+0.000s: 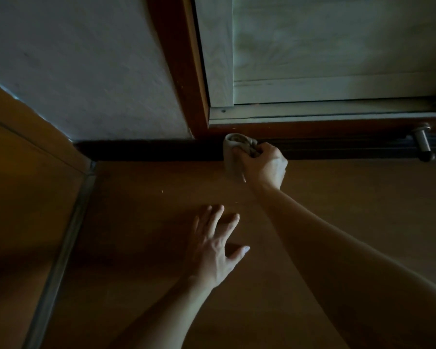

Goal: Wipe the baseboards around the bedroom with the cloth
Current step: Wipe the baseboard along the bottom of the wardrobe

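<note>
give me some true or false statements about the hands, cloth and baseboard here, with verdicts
1. The right hand grips the cloth. True.
2. The left hand is open on the floor, fingers spread. True.
3. The cloth lies loose on the floor. False: the right hand holds it bunched against the baseboard.
4. The left hand touches the baseboard. False: it is on the floor, well apart from the baseboard.
5. A door stop sticks out to the right of the cloth. True.
</note>
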